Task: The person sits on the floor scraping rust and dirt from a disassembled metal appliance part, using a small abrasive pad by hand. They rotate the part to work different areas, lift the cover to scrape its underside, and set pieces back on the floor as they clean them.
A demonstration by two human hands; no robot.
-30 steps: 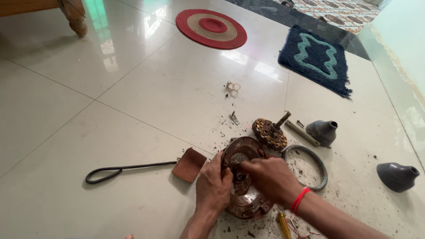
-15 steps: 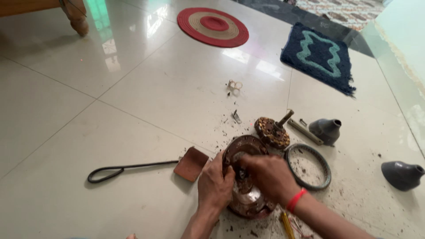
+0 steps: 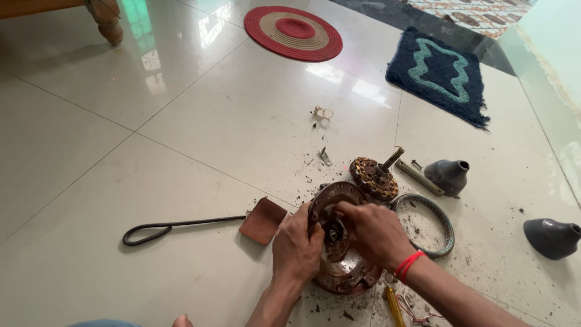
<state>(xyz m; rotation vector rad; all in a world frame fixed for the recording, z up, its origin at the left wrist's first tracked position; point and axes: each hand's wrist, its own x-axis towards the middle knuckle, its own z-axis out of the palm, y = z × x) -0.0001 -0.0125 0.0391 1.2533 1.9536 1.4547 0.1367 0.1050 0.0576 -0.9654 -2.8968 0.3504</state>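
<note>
**Between both hands: a rusty motor housing on the tiled floor**

Between the two hands, a round rusty housing (image 3: 342,266) is lying on the floor (image 3: 181,121), its open face turned up. The left hand (image 3: 296,248) is closing its fingers over the housing's left rim, gripping it. The right hand (image 3: 375,233), with a red band (image 3: 410,264) at the wrist, is reaching in from the right, fingers curled tight around the dark hub (image 3: 334,231) at the centre; how firmly it is pinching cannot be told. Inside the housing, only the hub and rust are showing.

Just beyond the grip, a wound stator (image 3: 374,177) with its shaft tilted up is sitting close to the housing's far rim. Right of the right hand, a metal ring (image 3: 446,225) is lying flat, holding only scattered grit. Past the stator, a grey cone cover (image 3: 448,175) is resting beside a metal bar (image 3: 419,177); a second grey cover (image 3: 552,238) is lying well apart to the right. Left of the left hand, a brown pad on a long wire handle (image 3: 181,225) is lying near. A yellow-handled tool (image 3: 393,306) is sitting just below the right wrist.

Far beyond, a round red mat (image 3: 293,33) and a blue rug (image 3: 439,72) are lying well clear. Wide floor is stretching open to the left.
</note>
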